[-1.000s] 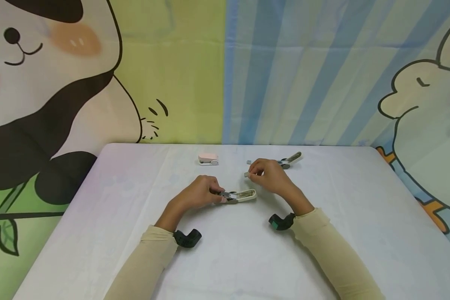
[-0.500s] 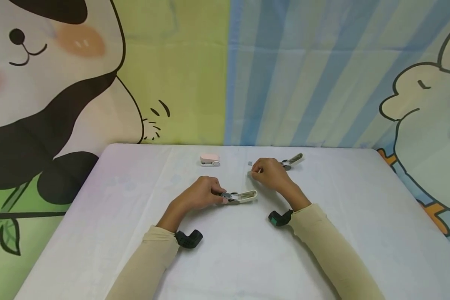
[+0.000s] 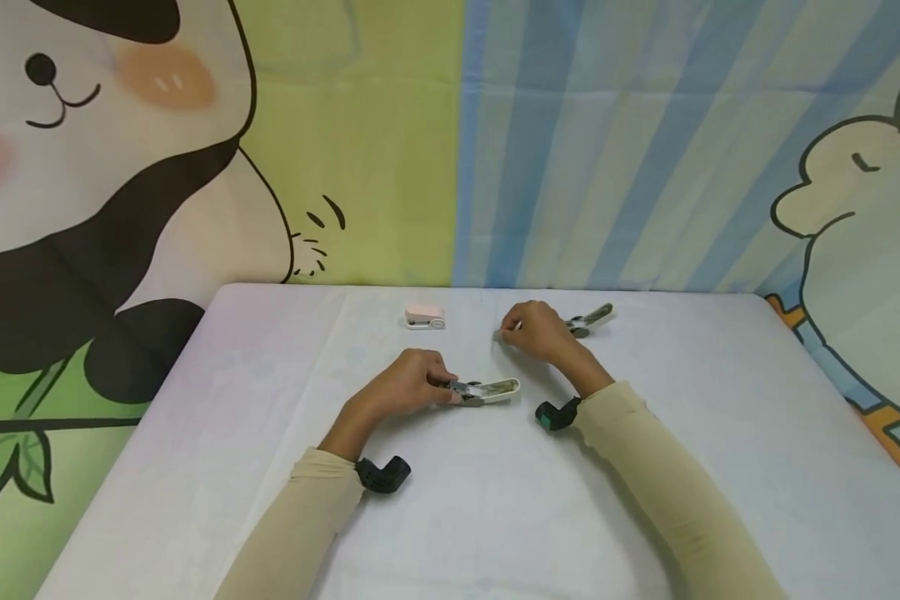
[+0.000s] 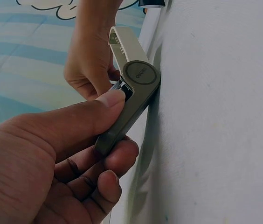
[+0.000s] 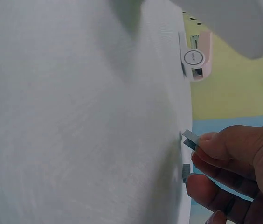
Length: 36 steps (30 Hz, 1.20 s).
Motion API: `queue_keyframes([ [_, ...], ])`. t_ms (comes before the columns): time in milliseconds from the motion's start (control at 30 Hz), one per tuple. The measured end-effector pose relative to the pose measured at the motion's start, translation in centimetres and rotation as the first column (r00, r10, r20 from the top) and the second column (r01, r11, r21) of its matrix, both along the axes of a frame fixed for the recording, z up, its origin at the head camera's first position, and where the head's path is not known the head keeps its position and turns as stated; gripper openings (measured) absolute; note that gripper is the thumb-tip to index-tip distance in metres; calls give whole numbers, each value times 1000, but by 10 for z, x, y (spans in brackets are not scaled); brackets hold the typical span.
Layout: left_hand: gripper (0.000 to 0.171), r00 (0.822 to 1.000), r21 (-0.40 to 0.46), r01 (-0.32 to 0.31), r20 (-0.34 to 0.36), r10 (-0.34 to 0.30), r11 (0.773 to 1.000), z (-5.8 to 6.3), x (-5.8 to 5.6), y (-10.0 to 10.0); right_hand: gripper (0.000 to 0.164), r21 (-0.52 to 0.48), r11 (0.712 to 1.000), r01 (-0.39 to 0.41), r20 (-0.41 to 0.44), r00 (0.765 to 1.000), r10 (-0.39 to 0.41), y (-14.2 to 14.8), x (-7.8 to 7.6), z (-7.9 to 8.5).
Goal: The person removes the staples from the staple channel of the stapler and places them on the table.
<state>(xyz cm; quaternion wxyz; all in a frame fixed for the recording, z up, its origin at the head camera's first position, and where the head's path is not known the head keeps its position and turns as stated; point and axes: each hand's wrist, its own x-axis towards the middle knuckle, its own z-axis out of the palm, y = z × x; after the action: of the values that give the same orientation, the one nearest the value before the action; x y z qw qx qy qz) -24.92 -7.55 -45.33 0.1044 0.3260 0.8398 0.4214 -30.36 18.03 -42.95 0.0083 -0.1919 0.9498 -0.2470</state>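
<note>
My left hand [image 3: 412, 383] grips the lower body of a stapler [image 3: 487, 390], thumb on one side and fingers curled on the other. In the left wrist view the stapler [image 4: 136, 93] has a dark grey-green base and its cream top arm swung far back. Farther back, my right hand [image 3: 542, 329] pinches a short strip of staples [image 5: 190, 135] between thumb and finger. A second staple strip [image 5: 186, 172] lies on the cloth by the right fingertips. Behind the right hand is another stapler [image 3: 594, 317], partly hidden, with its top arm raised.
A small pink and white stapler [image 3: 424, 316] stands near the back edge of the white-covered table [image 3: 450, 517]. Just behind the table hangs a printed cloth [image 3: 607, 150] with cartoon figures.
My right hand has moved a little toward the back of the table with the staple strip, nearer the loose strip. The left hand keeps its hold on the stapler.
</note>
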Motion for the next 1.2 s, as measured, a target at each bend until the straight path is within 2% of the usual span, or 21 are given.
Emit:
queue_keyframes([
  [167, 20, 1000, 4, -16, -5, 16, 1000, 1, 0, 0, 10, 16, 1000, -12, 10, 1000, 12, 1, -1, 0],
  [700, 23, 1000, -1, -18, 21, 18, 1000, -2, 2, 3, 8, 77, 997, 29, 76, 997, -34, 15, 0, -2],
  [1033, 24, 1000, -18, -22, 3, 22, 1000, 0, 1, 1, 15, 80, 996, 48, 93, 994, -56, 19, 4, 6],
  [1100, 24, 1000, -19, -20, -3, 20, 1000, 0, 1, 1, 19, 59, 998, 33, 104, 994, -39, 19, 7, 8],
  [1200, 24, 1000, -18, -16, -4, 16, 1000, -2, 0, 1, 25, 15, 999, -43, 128, 991, 41, 20, 14, 11],
])
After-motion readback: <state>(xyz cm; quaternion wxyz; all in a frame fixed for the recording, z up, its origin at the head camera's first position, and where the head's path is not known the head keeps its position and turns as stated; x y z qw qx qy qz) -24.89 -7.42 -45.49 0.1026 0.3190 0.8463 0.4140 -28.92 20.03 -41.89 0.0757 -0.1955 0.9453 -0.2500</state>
